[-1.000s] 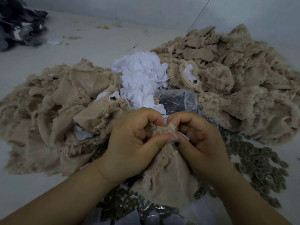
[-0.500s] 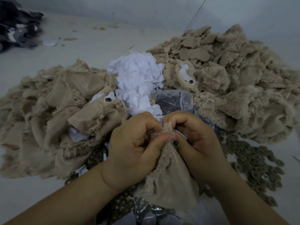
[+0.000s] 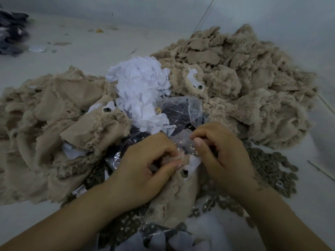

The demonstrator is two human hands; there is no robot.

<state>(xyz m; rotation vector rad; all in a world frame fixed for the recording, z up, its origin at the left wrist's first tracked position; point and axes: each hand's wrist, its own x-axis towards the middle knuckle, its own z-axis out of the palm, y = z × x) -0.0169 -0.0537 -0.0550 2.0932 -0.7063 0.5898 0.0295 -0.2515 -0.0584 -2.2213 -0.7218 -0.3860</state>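
Note:
My left hand (image 3: 145, 169) grips a beige plush fabric piece (image 3: 174, 198) at its top edge, thumb pressed on the fuzzy rim. A white paper tab (image 3: 194, 162) and a dark round hole (image 3: 184, 173) show on that piece just right of my thumb. My right hand (image 3: 224, 156) is off the fabric, up and to the right, over a clear plastic bag (image 3: 183, 109). Its fingers are curled, with the thumb tip near the forefinger. Whether it pinches anything is hidden by blur.
Heaps of the same beige plush pieces lie at the left (image 3: 45, 124) and the back right (image 3: 250, 84). A mound of white paper scraps (image 3: 141, 87) sits between them. Several small grey-brown discs (image 3: 268, 169) spread at the right. Dark cloth (image 3: 10, 31) lies far left.
Both hands were pinching the fabric's top edge together. My right hand has let go and moved up and right, uncovering the white tab and the hole. My left hand has kept its grip.

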